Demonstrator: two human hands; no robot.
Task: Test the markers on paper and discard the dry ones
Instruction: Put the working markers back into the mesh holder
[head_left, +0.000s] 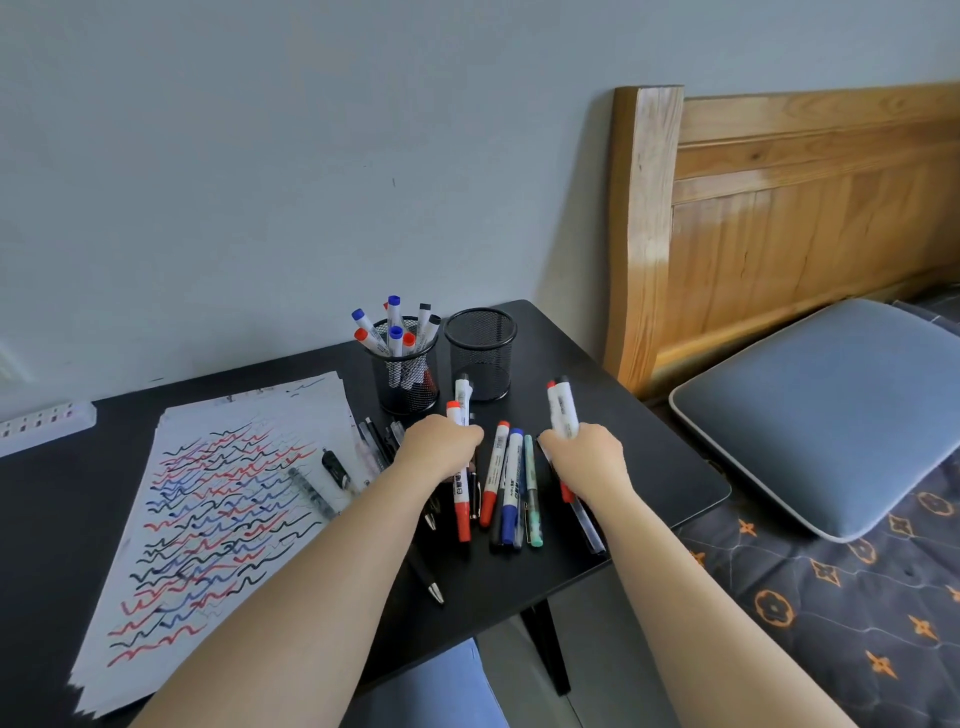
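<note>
White-barrelled markers stand upright, caps up: two in the left hand (441, 448), two in the right hand (587, 457), each fist clamped round its pair. Four more pens (511, 488) lie lengthwise on the black counter (649, 467) between them, beside scribbled paper (218, 509).

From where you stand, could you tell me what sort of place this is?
Probably a bedroom: a small black table stands beside a bed with a wooden headboard, a grey pillow and a patterned bedcover.
</note>
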